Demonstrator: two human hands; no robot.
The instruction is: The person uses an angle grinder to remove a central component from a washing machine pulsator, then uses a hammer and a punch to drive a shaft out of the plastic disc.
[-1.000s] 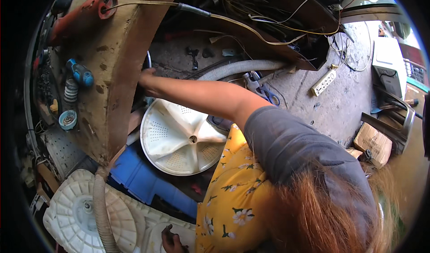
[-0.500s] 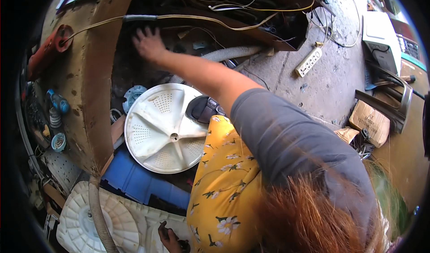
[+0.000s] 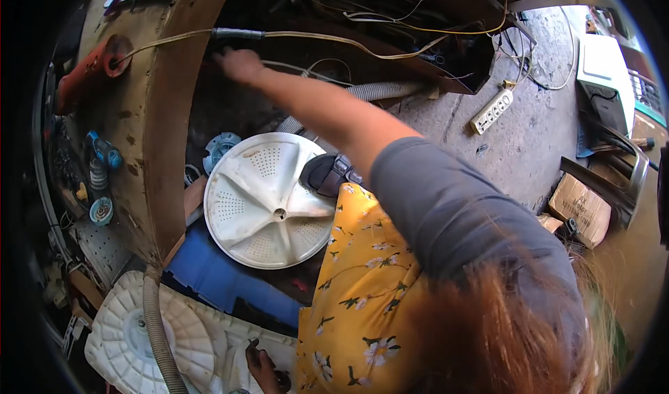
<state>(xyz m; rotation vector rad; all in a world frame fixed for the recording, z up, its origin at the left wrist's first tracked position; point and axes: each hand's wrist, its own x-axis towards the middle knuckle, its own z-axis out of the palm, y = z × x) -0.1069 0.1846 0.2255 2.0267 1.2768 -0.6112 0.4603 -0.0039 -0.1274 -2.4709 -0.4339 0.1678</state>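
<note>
Grey floor (image 3: pixel 453 143) lies right of the right hand (image 3: pixel 239 66), whose fingers are dim; I cannot tell its grip. Below this hand is the disc (image 3: pixel 279 216): white, round, ribbed, perforated, with brownish stains. Left hand (image 3: pixel 262 372), well below, seems half curled; its hold is unclear. Far right, the box (image 3: pixel 580 211) bears dark print.

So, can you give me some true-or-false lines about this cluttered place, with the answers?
1. The right hand is stretched out beyond the white disc. True.
2. That hand grips the white disc. False: it is apart from it.
3. The power strip lies on the floor. True.
4. The power strip is black. False: it is cream.
5. A cable runs to the red cylinder. True.
6. The white disc has no holes. False: it is perforated.
</note>
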